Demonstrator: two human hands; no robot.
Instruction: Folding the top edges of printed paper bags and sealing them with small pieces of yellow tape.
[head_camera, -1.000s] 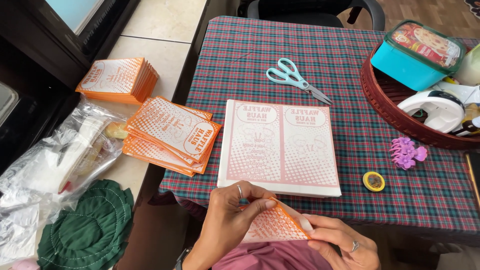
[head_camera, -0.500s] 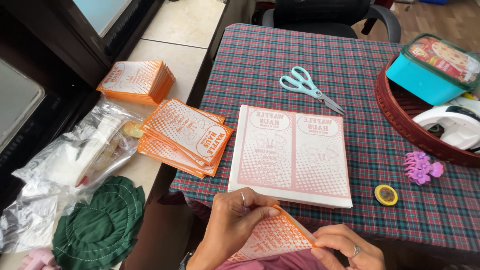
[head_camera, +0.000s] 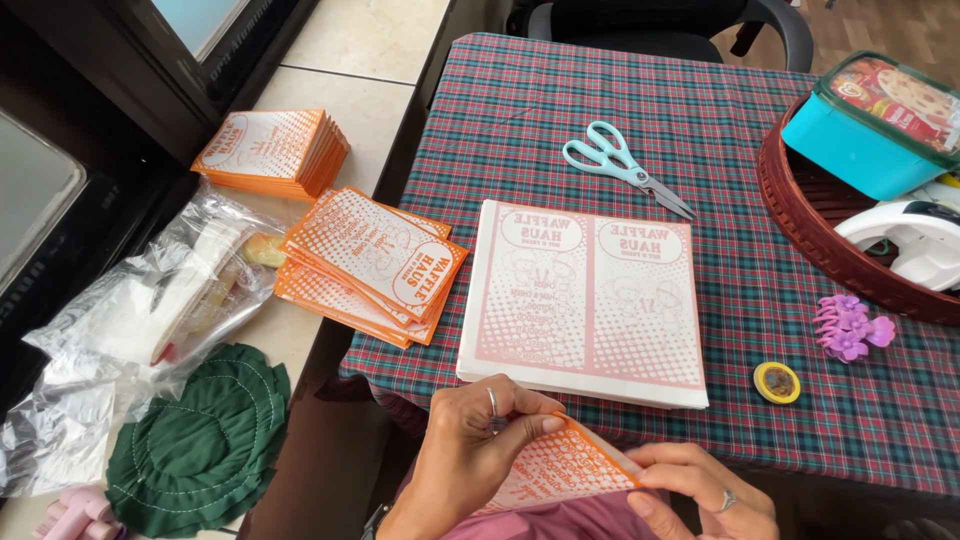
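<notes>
Both hands low in view, at the near table edge, working one orange-and-white paper bag (head_camera: 560, 470). Left hand (head_camera: 470, 450) has a ring on one finger; thumb & fingertips pinched on the bag's upper left edge, fingers curled over the top. Right hand (head_camera: 700, 490), also w/ a ring, pinches the bag's right corner btwn thumb & forefinger. Bag is held flat-ish, tilted, just above the lap, partly hidden by the left fingers. Directly beyond the hands on the plaid tablecloth (head_camera: 720, 160): a stack of white sheets (head_camera: 585, 300) w/ pale red print, two panels side by side, lying flat, near edge just beside the left knuckles but can't tell if touching. Left of that, a fanned pile of folded orange bags (head_camera: 370, 265) hanging partly over the table's left edge; further left on the tiled ledge a neater orange stack (head_camera: 270, 150). Scissors (head_camera: 625, 165) w/ light blue handles lie beyond the sheets, closed. Right side: small yellow tape roll (head_camera: 777, 381) near the sheets' lower right corner, purple hair clip (head_camera: 850, 328) just past it, red-brown basket (head_camera: 810, 230) holding a teal lidded box (head_camera: 870, 125). Lower left: clear plastic bags (head_camera: 140, 320) & green cloth (head_camera: 200, 435).
</notes>
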